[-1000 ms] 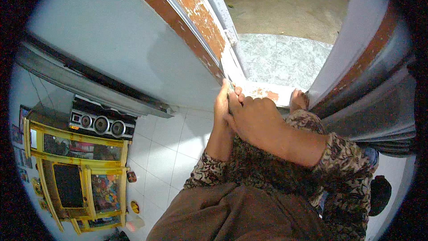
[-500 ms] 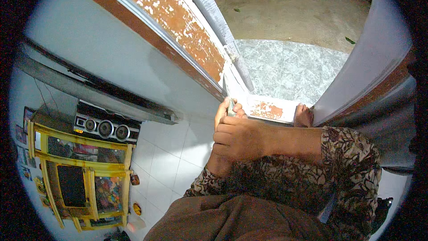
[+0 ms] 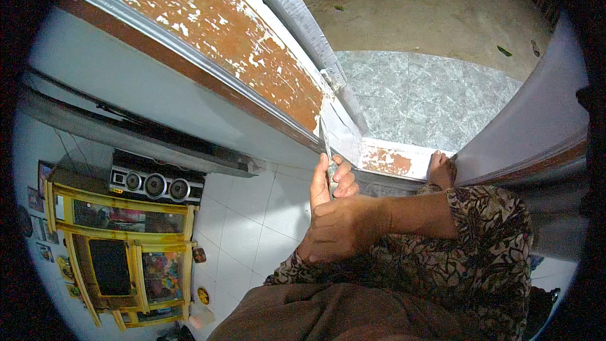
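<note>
Rusty-orange patches flake through white paint on the door frame (image 3: 252, 44), rough against the smooth grey moulding. Thin and flat, a metal blade (image 3: 326, 142) stands upright with its tip at the frame's lower corner. Left hand (image 3: 328, 183) has its fingers (image 3: 344, 173) curled tight round the blade's handle. Right hand (image 3: 344, 227) sits just below, fingers folded together over the left wrist; glossy white floor tiles (image 3: 252, 221) lie below the frame.
</note>
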Demonstrator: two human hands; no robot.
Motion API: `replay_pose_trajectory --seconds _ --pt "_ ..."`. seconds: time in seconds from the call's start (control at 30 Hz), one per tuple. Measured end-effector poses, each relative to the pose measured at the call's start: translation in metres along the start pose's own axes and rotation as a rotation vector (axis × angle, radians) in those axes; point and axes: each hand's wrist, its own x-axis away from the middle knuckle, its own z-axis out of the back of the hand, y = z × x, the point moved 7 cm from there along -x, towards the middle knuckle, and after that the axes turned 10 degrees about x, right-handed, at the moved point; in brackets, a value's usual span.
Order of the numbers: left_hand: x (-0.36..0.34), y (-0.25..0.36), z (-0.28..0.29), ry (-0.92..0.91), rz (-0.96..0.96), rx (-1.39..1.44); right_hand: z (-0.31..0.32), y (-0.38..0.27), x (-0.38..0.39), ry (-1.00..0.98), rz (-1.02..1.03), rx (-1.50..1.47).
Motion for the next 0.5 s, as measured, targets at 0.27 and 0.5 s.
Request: replay_pose_trajectory --seconds 0.27,0.5 --pt "0.003 -0.005 -0.014 -0.058 0.004 0.065 0.01 -0.005 -0.011 -0.032 0.04 0.002" --pt "0.008 -0.008 -0.021 -0.095 -0.036 0.132 0.023 -0.007 -0.012 0.037 0.009 0.062"
